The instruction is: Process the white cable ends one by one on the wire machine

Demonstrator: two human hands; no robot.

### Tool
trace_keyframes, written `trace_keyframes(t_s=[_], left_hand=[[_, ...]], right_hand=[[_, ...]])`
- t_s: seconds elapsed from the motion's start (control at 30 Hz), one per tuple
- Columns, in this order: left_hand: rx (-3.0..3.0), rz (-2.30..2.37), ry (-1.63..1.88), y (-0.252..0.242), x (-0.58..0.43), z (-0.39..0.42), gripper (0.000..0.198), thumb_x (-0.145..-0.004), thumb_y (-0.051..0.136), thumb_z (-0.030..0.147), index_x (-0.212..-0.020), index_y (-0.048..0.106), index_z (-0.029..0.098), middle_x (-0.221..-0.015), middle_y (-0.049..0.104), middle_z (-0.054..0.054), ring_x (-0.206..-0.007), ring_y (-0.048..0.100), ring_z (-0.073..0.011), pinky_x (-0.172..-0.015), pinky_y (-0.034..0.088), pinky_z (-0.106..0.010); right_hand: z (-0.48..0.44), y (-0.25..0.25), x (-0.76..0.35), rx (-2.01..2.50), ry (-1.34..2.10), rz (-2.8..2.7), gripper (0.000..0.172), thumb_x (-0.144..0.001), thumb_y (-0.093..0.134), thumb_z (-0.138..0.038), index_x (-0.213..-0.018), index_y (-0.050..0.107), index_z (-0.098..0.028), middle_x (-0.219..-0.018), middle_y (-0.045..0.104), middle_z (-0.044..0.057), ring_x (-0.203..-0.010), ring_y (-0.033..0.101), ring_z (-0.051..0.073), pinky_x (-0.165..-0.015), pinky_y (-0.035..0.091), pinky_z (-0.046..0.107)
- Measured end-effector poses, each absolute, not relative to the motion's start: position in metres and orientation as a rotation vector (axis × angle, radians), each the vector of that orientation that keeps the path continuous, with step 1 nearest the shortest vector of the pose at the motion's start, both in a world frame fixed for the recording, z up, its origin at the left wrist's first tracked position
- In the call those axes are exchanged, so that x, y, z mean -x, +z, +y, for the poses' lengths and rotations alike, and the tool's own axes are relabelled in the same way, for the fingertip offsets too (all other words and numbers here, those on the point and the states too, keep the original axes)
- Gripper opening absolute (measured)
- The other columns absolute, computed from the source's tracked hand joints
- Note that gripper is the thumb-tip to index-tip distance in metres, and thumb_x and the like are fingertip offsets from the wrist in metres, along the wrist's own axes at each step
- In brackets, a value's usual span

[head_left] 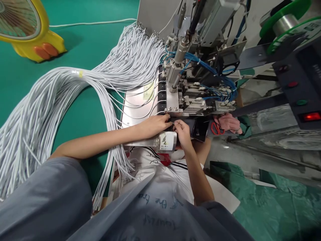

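Observation:
Both hands meet at the near end of the metal machine (173, 102). My left hand (158, 125) reaches in from the left over the silver plate (135, 110), its fingertips closed around something too small to make out. Close beside it, my right hand (183, 131) pinches a tiny part near the left fingertips. Just below the hands sits a clear container with a white label (167, 141). Several white cables (132, 63) run across the plate into the black slots (162, 96) of the machine.
A thick cable bundle (62, 80) lies on the green table (87, 107). The yellow fan (47, 33) stands back left. To the right are a black phone (200, 129), red scissors (216, 129), a pink cloth (228, 122), a control box (299, 80) and a green spool (286, 25).

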State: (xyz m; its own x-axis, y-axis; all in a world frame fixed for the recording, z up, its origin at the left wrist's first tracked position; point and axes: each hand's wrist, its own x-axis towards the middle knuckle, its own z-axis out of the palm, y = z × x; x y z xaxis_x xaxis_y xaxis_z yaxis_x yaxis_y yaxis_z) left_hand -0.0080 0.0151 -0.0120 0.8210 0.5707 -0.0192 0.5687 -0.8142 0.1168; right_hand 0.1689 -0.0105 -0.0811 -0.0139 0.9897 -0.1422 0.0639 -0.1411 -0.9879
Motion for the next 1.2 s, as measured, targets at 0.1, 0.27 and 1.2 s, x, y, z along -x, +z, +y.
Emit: trace_keyframes(t_s=[0.1,0.27,1.2], left_hand=[[-2.896,0.886,0.027,-0.012,0.008,0.015,0.030,-0.090,0.042,0.011,-0.116,0.057,0.012,-0.100,0.054,-0.012,-0.082,0.061,-0.0177,-0.064,0.047,-0.026],[-2.899,0.910,-0.014,-0.010,0.008,0.014,0.029,-0.088,0.041,0.009,-0.112,0.058,0.011,-0.099,0.054,-0.013,-0.080,0.062,-0.0190,-0.061,0.046,-0.027],[-2.578,1.874,0.241,0.007,0.077,0.138,0.048,-0.084,0.052,0.039,-0.123,0.052,0.011,-0.128,0.047,-0.019,-0.117,0.043,-0.0305,-0.094,0.035,-0.040]], right_hand=[[-0.009,-0.085,-0.170,1.341,1.239,-1.304,0.027,-0.085,0.047,-0.042,-0.070,0.050,-0.020,-0.058,0.045,-0.004,-0.053,0.039,0.011,-0.052,0.032,0.024],[-0.006,-0.094,-0.165,1.337,1.138,-1.345,0.037,-0.084,0.047,-0.052,-0.065,0.043,-0.021,-0.055,0.034,-0.005,-0.054,0.033,0.011,-0.051,0.027,0.025],[-0.052,-0.046,-0.132,1.339,0.446,-1.642,0.028,-0.085,0.046,-0.026,-0.058,0.043,-0.021,-0.048,0.031,-0.006,-0.043,0.030,0.010,-0.048,0.024,0.026]])
